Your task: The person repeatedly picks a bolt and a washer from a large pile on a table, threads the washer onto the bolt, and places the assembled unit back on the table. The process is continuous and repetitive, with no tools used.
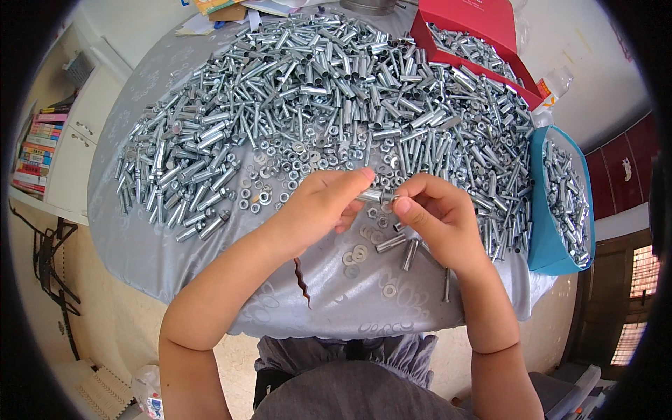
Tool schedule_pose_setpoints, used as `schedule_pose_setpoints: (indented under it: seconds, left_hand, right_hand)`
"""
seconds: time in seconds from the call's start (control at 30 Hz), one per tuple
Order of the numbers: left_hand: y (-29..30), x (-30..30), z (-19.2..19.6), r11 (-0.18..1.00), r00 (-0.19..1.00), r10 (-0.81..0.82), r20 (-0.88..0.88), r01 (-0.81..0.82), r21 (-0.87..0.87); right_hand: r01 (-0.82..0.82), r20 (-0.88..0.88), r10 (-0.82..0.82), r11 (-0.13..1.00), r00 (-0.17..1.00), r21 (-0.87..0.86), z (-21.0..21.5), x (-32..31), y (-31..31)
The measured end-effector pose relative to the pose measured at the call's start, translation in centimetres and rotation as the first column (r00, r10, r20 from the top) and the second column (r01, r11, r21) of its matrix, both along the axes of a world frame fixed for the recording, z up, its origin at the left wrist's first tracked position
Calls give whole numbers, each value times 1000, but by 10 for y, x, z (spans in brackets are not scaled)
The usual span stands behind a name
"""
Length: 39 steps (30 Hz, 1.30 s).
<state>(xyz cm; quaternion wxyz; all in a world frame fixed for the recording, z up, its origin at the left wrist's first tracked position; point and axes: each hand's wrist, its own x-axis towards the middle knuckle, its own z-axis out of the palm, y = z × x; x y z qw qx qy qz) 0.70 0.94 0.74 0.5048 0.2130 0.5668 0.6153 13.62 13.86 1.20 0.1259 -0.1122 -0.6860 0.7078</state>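
Observation:
My left hand (318,206) pinches a short silver metal sleeve (372,195) by one end, just above the table's near side. My right hand (437,217) meets it from the right, its thumb and fingers closed on a small part at the sleeve's other end; that part is mostly hidden by the fingers. Under both hands lie loose washers (357,253) and a few bolts (409,253). A big heap of silver sleeves and bolts (329,91) covers the table behind, with nuts and washers (294,164) scattered at its front.
The round table wears a shiny grey cloth (210,259). A red box (476,35) with metal parts stands at the back right, a blue box (560,203) of parts at the right edge. Books (35,150) fill a white shelf on the left.

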Motion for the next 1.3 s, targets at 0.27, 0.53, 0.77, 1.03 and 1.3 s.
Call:
schedule_pose_setpoints:
  seconds: [0.27, 0.53, 0.77, 1.03, 1.3]
  left_hand:
    - [0, -3, -4, 1000, 998, -18, 54, 17, 22]
    - [-1, -2, -5, 999, 999, 17, 35, -16, -30]
    - [-1, -4, -6, 999, 999, -35, 21, 36, -6]
    - [0, -3, 0, 996, 996, 86, 16, -87, 9]
    - [2, -5, 0, 994, 993, 107, 44, -108, 5]
  right_hand:
    - [86, -112, -101, 988, 989, -129, -3, -5, -2]
    - [182, -69, -178, 981, 982, 59, -8, -4, -4]
    - [206, -216, -111, 847, 970, 490, -8, -5, -3]
    - [164, -175, -65, 749, 982, 642, 4, -1, 10]
    - [-18, 12, 21, 323, 1000, 946, -4, -1, 12]
